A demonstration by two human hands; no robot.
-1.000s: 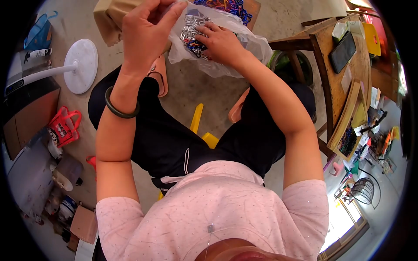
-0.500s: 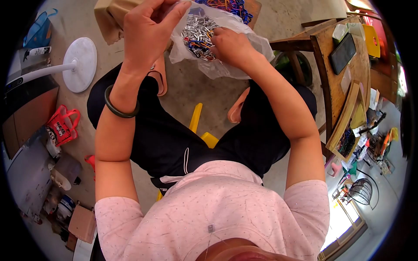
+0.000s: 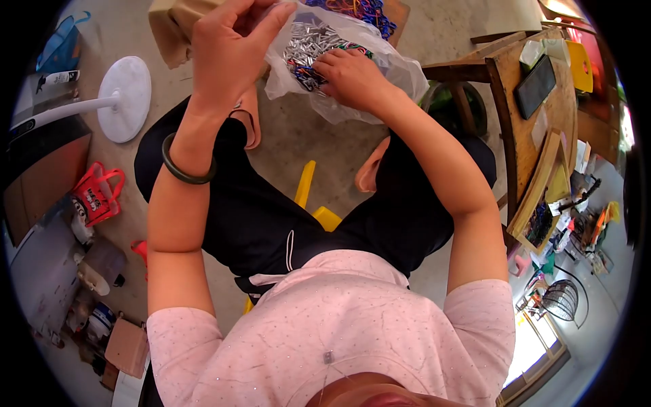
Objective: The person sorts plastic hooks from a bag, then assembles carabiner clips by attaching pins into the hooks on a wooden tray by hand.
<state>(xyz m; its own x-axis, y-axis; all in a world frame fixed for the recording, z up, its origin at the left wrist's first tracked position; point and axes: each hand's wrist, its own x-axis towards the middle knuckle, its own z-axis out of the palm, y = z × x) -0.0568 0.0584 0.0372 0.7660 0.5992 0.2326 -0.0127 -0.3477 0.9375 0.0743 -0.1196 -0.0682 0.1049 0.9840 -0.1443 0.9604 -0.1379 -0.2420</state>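
A translucent plastic bag (image 3: pixel 400 74) lies open in front of me at the top of the view. Inside it is a heap of small silver metal pieces (image 3: pixel 310 42), with blue, red and green ones mixed in. My right hand (image 3: pixel 352 78) reaches into the bag, fingers curled down among the pieces; whatever they grip is hidden. At the bag's left side my left hand (image 3: pixel 230 57) is raised, thumb and fingers drawn together, and what it pinches cannot be made out. A dark bangle (image 3: pixel 186 163) circles the left wrist.
Beyond the bag is a pile of blue and orange pieces (image 3: pixel 369 13). A wooden table (image 3: pixel 502 81) with a phone (image 3: pixel 535 86) stands at right. On the left are a white round stand base (image 3: pixel 125 100), a red bag (image 3: pixel 98 193) and tan cloth (image 3: pixel 176 30).
My right hand has shifted left and slightly down within the bag, uncovering some green and red pieces behind it. My left hand has stayed nearly still.
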